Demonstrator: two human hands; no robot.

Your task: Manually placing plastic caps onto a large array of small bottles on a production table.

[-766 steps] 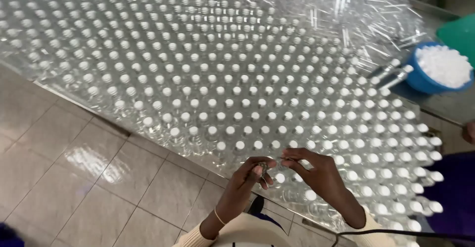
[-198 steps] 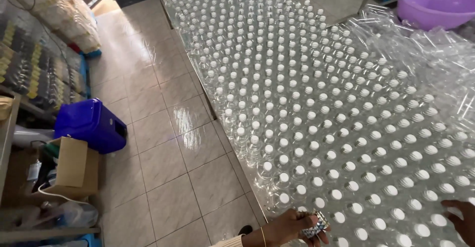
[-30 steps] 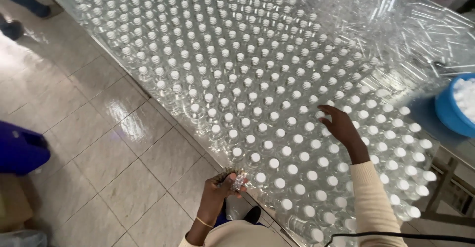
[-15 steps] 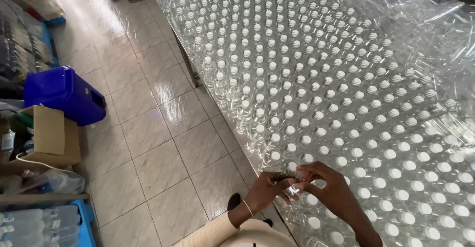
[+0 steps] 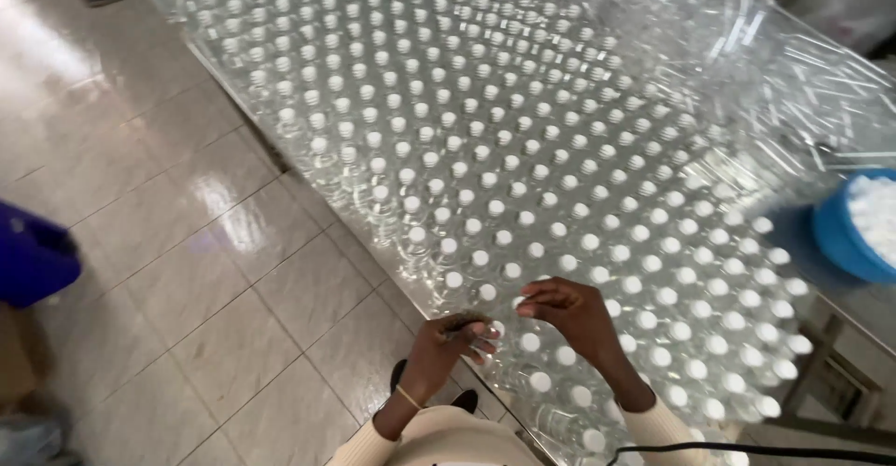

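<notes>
left hand [image 5: 446, 345]: curled around a clear bottle [image 5: 478, 337] at the table's near edge | right hand [image 5: 571, 315]: fingertips pinched on a white cap [image 5: 519, 303] just beside | capped bottles [image 5: 523, 167] massed across table | blue tub [image 5: 854, 228] seen at right

Clear bottles [image 5: 523, 177] with white caps in rows; blue tub [image 5: 845, 242] of white caps at three o'clock; glossy beige-tiled floor [image 5: 187, 270]; purple bin [image 5: 33, 256].
</notes>
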